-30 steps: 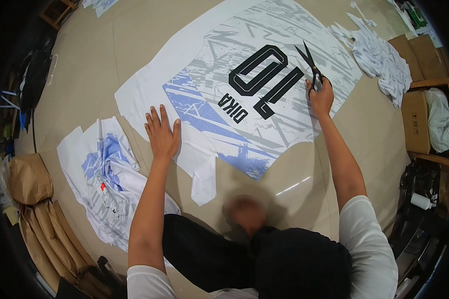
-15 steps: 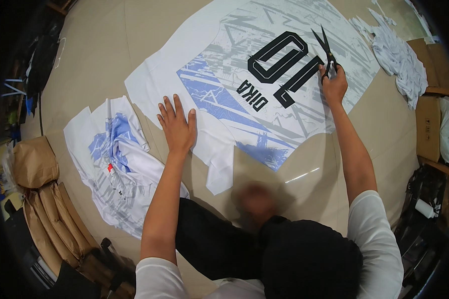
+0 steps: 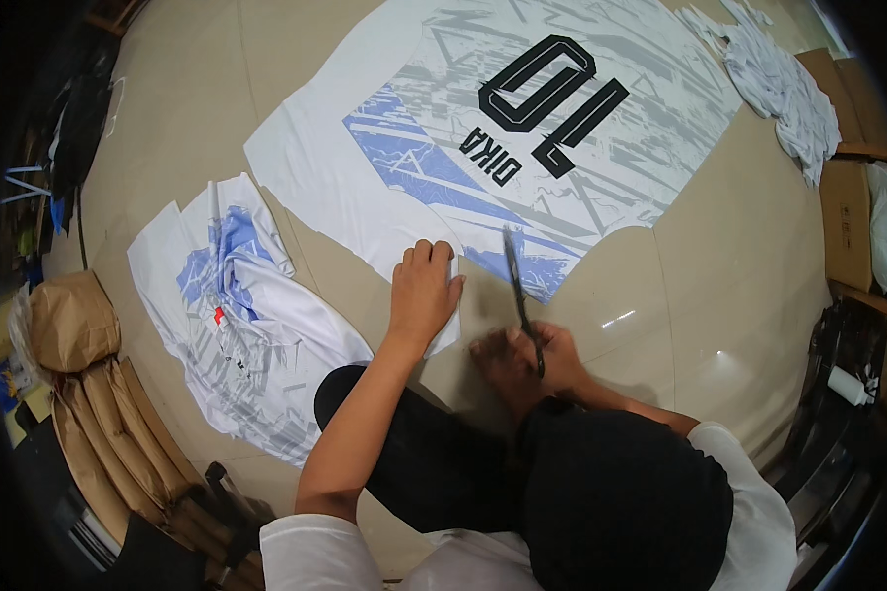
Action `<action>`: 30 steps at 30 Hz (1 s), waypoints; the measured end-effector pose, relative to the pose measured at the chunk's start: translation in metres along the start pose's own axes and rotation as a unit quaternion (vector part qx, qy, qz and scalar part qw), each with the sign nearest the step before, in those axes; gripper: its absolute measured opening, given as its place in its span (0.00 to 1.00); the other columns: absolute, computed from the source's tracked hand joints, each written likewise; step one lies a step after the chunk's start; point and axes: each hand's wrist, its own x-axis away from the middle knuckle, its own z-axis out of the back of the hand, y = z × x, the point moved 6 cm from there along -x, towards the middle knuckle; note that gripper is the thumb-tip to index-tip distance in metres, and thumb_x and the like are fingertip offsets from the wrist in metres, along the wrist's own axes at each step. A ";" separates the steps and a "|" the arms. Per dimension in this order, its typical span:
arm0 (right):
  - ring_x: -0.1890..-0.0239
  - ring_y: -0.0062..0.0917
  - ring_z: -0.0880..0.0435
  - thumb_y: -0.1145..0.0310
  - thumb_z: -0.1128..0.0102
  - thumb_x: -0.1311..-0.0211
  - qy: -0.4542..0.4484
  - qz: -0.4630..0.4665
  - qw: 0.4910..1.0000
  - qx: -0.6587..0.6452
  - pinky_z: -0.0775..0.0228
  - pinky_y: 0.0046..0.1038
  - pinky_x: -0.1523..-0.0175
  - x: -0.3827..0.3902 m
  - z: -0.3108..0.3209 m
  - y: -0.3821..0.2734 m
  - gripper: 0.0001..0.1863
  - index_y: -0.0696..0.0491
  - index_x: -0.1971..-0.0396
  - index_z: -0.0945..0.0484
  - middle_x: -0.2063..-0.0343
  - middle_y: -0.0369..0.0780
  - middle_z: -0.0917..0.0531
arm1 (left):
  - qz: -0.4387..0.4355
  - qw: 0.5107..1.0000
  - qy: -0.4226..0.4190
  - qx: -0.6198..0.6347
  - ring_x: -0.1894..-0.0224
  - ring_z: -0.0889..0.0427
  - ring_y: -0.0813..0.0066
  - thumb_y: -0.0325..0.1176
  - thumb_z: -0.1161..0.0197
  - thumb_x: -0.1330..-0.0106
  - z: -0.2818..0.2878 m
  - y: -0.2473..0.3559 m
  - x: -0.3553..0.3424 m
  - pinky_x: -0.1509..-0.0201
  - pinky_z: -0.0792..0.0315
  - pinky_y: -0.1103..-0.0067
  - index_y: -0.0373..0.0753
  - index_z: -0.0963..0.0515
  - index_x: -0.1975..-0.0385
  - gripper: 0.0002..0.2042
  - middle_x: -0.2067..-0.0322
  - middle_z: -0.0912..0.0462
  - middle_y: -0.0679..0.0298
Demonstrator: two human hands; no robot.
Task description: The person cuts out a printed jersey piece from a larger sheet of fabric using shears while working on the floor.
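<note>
A large printed jersey panel [image 3: 650, 128], white and grey with blue patches and black figures, lies spread on the tiled floor. My left hand [image 3: 424, 295] is closed on the panel's plain white near edge, its fingers bent together and the thumb at the side. Black scissors [image 3: 518, 286] are in my right hand [image 3: 554, 360], close to my bare foot [image 3: 498, 364]. Their blades look together, slightly blurred, and point away from me towards the blue corner. A crumpled piece of similar white and blue fabric [image 3: 266, 340] lies to the left.
White fabric scraps [image 3: 784, 98] are heaped at the far right beside a cardboard box [image 3: 846, 222]. Brown paper packages [image 3: 118, 433] stand at the left, under a rounded brown bundle [image 3: 74, 320]. Black bags [image 3: 823, 424] line the right side.
My right hand has brought the scissors from the panel's far right down near my foot, and their blades have come together. My left hand has moved right and nearer, its spread fingers now bent.
</note>
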 end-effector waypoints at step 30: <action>0.77 0.17 0.22 0.43 0.26 0.29 0.013 -0.078 0.996 0.042 0.31 0.22 0.70 -0.019 -0.053 0.017 0.27 0.55 0.70 0.20 0.79 0.34 0.21 | 0.051 0.983 -0.109 0.140 0.61 0.13 0.55 0.36 0.26 0.38 0.002 -0.029 -0.023 0.54 0.20 0.63 0.38 0.17 0.66 0.10 0.63 0.14 0.56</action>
